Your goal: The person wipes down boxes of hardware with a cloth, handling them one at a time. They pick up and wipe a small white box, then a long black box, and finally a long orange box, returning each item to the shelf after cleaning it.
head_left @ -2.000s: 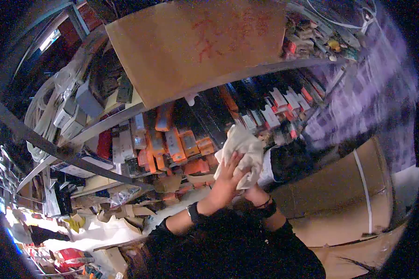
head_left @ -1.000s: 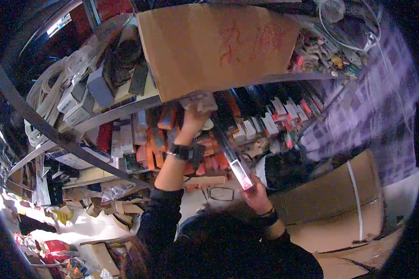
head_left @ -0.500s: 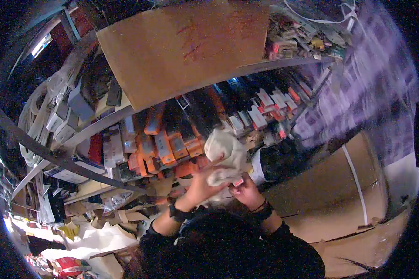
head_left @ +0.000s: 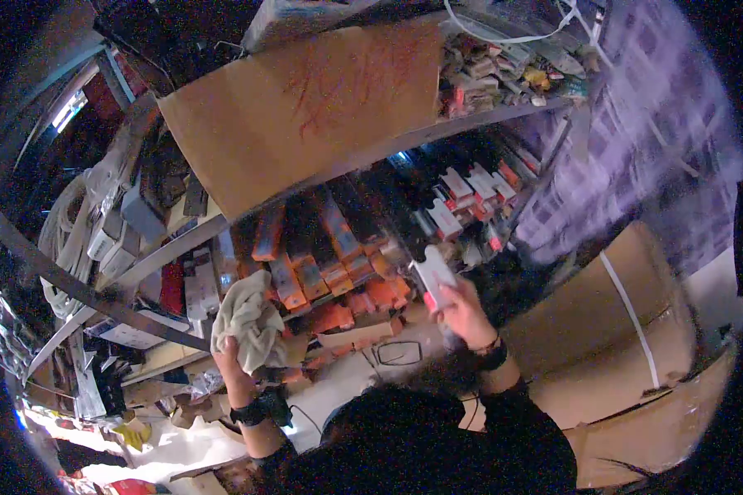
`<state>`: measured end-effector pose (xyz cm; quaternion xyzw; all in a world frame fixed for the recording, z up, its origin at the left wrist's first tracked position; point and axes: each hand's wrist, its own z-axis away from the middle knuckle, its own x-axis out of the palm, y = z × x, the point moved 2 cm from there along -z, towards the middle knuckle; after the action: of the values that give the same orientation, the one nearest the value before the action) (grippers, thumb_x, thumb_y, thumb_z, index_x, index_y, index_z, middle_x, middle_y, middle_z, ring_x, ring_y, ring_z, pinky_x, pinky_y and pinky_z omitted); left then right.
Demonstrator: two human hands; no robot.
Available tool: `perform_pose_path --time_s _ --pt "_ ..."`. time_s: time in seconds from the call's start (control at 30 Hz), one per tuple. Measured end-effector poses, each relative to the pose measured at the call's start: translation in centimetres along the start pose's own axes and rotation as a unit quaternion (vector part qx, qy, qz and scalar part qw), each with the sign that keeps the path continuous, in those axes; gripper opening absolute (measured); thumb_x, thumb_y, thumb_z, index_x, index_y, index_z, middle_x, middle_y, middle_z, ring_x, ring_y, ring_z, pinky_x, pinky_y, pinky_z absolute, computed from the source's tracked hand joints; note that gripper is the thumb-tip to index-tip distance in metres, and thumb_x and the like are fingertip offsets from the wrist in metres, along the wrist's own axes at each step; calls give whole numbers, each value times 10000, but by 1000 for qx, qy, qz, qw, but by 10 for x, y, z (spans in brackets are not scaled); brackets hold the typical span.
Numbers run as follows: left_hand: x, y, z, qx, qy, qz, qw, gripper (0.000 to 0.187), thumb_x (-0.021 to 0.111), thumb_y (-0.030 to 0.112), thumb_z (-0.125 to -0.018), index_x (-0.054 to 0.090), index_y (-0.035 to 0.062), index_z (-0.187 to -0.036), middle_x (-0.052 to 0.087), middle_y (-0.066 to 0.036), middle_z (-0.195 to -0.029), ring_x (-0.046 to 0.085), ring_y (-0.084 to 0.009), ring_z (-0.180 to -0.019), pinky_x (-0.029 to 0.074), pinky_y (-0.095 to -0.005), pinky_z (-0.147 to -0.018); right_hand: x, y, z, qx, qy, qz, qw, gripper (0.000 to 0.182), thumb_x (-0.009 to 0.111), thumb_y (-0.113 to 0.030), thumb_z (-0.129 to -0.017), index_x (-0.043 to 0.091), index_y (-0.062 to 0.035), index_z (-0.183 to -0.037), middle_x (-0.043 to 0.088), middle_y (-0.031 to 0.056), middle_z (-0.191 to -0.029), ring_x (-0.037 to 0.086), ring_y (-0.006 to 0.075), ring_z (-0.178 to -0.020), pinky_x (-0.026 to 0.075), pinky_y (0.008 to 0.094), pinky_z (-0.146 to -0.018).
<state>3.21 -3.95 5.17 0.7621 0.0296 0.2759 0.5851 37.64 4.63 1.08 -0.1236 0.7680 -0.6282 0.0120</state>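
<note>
My left hand [head_left: 231,365] is closed on a crumpled off-white cloth [head_left: 251,320], held up in front of the shelf's left part. The cloth hides most of the fingers. In my right hand [head_left: 466,313] is a narrow white box [head_left: 434,275] with a red end, its far end pointing toward the shelf. Just beyond it stand similar white and red boxes [head_left: 446,218] in a row. Several orange boxes [head_left: 305,279] lie side by side on the shelf between my two hands.
Above the shelf is a large brown cardboard panel [head_left: 305,115] with red writing. A big strapped carton [head_left: 603,322] stands at the right, beside a purple checked cloth [head_left: 627,165]. A curved metal bar [head_left: 82,289] crosses the left side, near coiled pale hoses [head_left: 74,223].
My hands were together at the cloth and a small box. Now they are apart: the left has carried the cloth leftward, and the right has moved the white box toward the shelf.
</note>
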Motion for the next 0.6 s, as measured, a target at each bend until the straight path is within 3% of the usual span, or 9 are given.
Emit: perform_pose_path --time_s 0.07,0.2,0.3,0.37,0.4,0.47,0.53,0.57,0.6 --pt "-13 -1 2 15 9 -49 999 662 619 353 -681 355 -35 -1148 484 -128 -1052 518 -212 -901 438 -315 -774 -13 -9 -31 96 17 -124 988 319 523 -228 -761 476 -45 -1018 550 62 -765 534 149 -528 397 215 -424" --pt "-74 -48 -2 18 51 -92 994 623 627 348 -676 410 -52 -1101 515 -120 -1005 525 -197 -876 434 -293 -752 -47 11 -87 43 26 43 998 335 527 -196 -760 483 -2 -1030 556 43 -725 513 92 -495 386 197 -417" --pt "-38 -19 3 41 37 -119 991 629 629 372 -670 431 -56 -1085 527 -114 -984 528 -180 -866 427 -282 -753 -67 38 -128 -62 13 156 986 347 530 -206 -762 478 14 -1027 556 24 -714 526 104 -543 413 220 -471" --pt "-31 -17 -2 63 -2 -114 991 633 628 377 -670 430 -55 -1088 528 -116 -982 529 -178 -864 426 -282 -755 -64 32 -141 -93 4 282 955 410 572 -226 -701 476 17 -1016 585 86 -747 565 231 -621 446 367 -553" --pt "-44 -30 -6 51 -11 -90 995 631 629 373 -670 430 -55 -1089 530 -116 -976 529 -180 -861 428 -284 -753 -64 30 -144 -94 4 281 955 410 572 -226 -701 476 17 -1016 585 86 -747 565 231 -621 446 367 -553" --pt "-44 -31 -8 38 -24 -72 996 629 629 370 -671 431 -56 -1089 532 -117 -970 530 -181 -858 430 -286 -750 -49 8 -141 -110 -8 569 815 456 563 -203 -677 438 18 -1055 570 175 -750 565 302 -648 448 402 -570" --pt "-26 -24 -3 60 -19 -99 993 597 627 331 -680 424 -49 -1094 527 -119 -977 530 -192 -867 435 -298 -747 -48 15 -140 -134 8 569 811 481 560 -186 -660 419 15 -1074 552 214 -717 548 348 -646 442 433 -574" --pt "5 3 6 -9 -17 -269 963 887 409 676 -647 366 -46 -1161 457 -149 -1118 443 -220 -1023 312 -323 -895 -45 14 -137 -136 15 606 783 470 563 -190 -661 428 20 -1059 551 210 -690 550 341 -617 444 427 -558" --pt "6 3 6 -9 -19 -271 962 887 409 676 -647 366 -46 -1161 457 -149 -1118 443 -220 -1023 312 -323 -895 -42 14 -136 -138 21 642 754 459 566 -194 -661 436 25 -1044 551 206 -662 552 335 -589 446 421 -542"
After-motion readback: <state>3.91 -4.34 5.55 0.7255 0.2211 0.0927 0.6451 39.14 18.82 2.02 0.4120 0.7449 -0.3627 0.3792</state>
